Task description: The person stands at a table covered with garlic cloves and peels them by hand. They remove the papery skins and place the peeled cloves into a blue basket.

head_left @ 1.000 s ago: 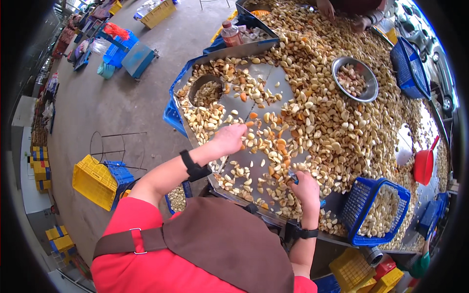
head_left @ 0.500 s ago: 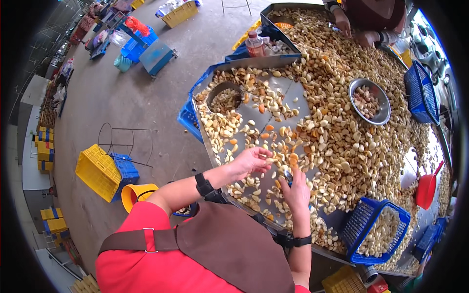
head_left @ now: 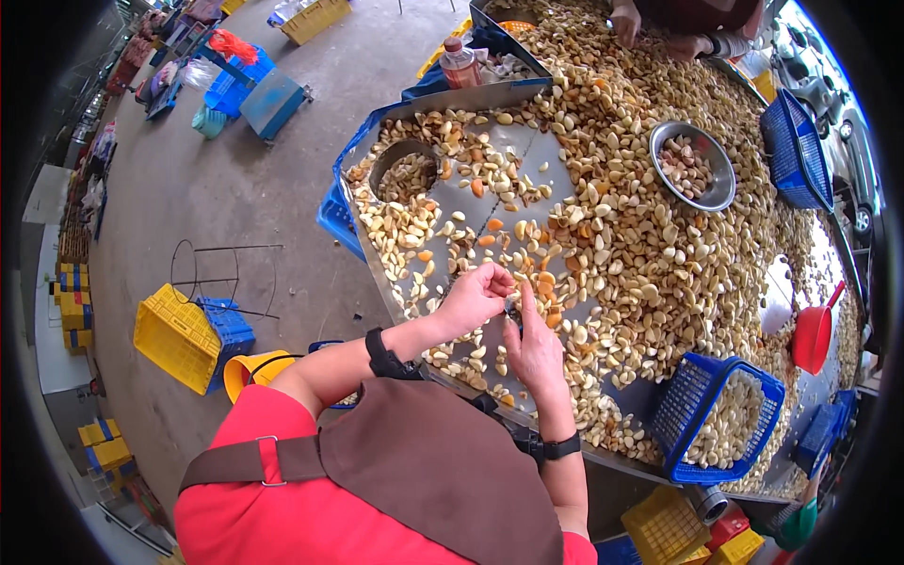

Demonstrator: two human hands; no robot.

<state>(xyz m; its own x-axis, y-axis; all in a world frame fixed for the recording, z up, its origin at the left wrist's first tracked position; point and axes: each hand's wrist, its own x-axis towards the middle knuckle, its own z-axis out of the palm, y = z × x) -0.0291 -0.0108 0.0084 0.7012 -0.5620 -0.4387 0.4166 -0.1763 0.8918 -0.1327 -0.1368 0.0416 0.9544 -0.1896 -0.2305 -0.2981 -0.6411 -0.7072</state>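
Over the near left part of a metal table (head_left: 539, 155), my two hands are close together above loose garlic cloves (head_left: 631, 273). My left hand (head_left: 474, 299) is closed in a pinch, seemingly on a garlic clove mostly hidden by the fingers. Just to its right, my right hand (head_left: 539, 350) is closed round a small blue-handled knife (head_left: 513, 308), with the index finger stretched along it. Only a sliver of the knife shows between the hands. Pale and orange-tinged cloves lie around both hands.
A steel bowl (head_left: 721, 184) of cloves sits on the heap. A blue basket (head_left: 680, 414) with cloves stands right of my right arm, near a red scoop (head_left: 812, 339). A round metal-rimmed opening (head_left: 379, 174) is at left. Another person's hands (head_left: 692, 47) work at the far side.
My hands have come together, the right moving left and up toward the left one. The left fingers have closed from a looser spread. The whole view has shifted slightly.
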